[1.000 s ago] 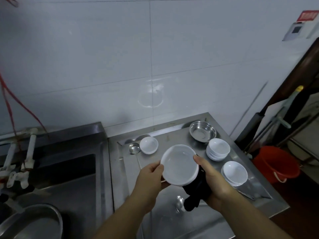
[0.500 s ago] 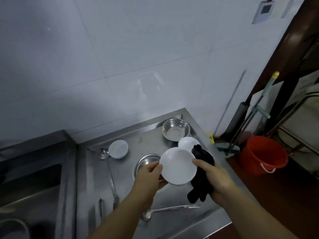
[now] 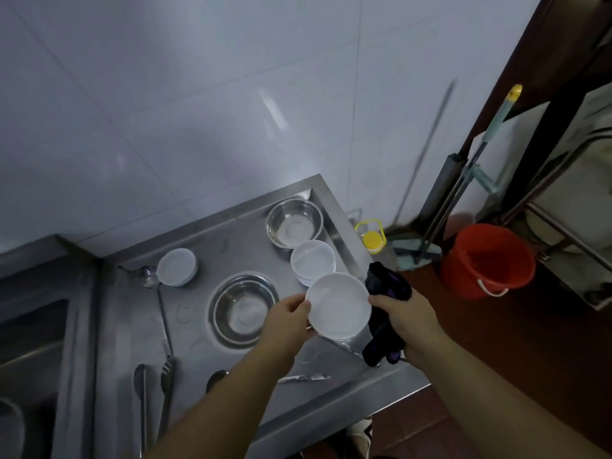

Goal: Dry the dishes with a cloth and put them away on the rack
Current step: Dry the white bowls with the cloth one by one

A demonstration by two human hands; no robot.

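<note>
Steel counter [image 3: 185,356] beside a sink, red bucket [image 3: 486,260] on the floor, white dish [image 3: 337,309] held above the counter's right edge, left hand [image 3: 288,323] pinching its rim, right hand [image 3: 410,323] clutching dark cloth [image 3: 385,313] against it

Both bare forearms are being extended from the lower edge toward the centre of the frame. The left hand [image 3: 287,321] is being pinched, thumb on top, at centre. The right hand [image 3: 408,321] is being clenched at centre right, knuckles up.
</note>
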